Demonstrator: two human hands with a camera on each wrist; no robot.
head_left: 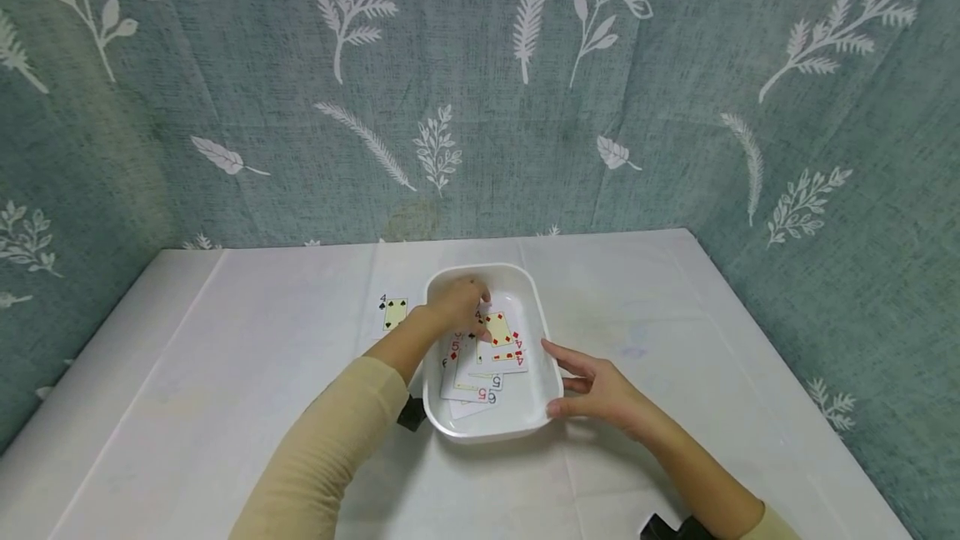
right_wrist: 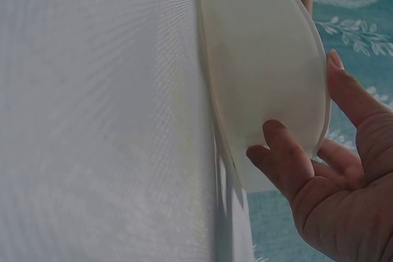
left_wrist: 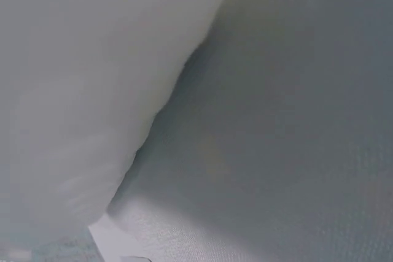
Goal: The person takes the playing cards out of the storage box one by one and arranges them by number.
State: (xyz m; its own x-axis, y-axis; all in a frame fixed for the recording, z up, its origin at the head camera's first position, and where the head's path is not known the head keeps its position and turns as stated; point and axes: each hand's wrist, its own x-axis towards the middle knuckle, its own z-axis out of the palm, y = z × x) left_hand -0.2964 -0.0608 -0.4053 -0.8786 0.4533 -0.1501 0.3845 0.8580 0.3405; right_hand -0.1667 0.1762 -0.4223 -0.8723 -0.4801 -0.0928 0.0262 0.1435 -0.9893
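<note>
My left hand (head_left: 459, 307) reaches over the rim into a white tray (head_left: 546, 407), fingers bent, and holds a four-of-diamonds playing card (head_left: 498, 329) by its edge. Several other playing cards (head_left: 467, 390), fives and sixes among them, lie loosely overlapped on the tray floor below. At the tray's right side my right hand (head_left: 603, 394) grips the wall. In the right wrist view the thumb of that hand (right_wrist: 344, 176) lies at the tray's rim, with fingers against the outer wall (right_wrist: 270, 59). Pale, blurred surfaces fill the left wrist view, which shows no hand.
Another card (head_left: 394, 312), a black-suited four, lies on the white-covered table (head_left: 225, 390) just left of the tray. A black wrist device (head_left: 412, 413) shows beside the tray under my left forearm. Green leaf-patterned cloth (head_left: 480, 107) hangs behind the table and along its sides.
</note>
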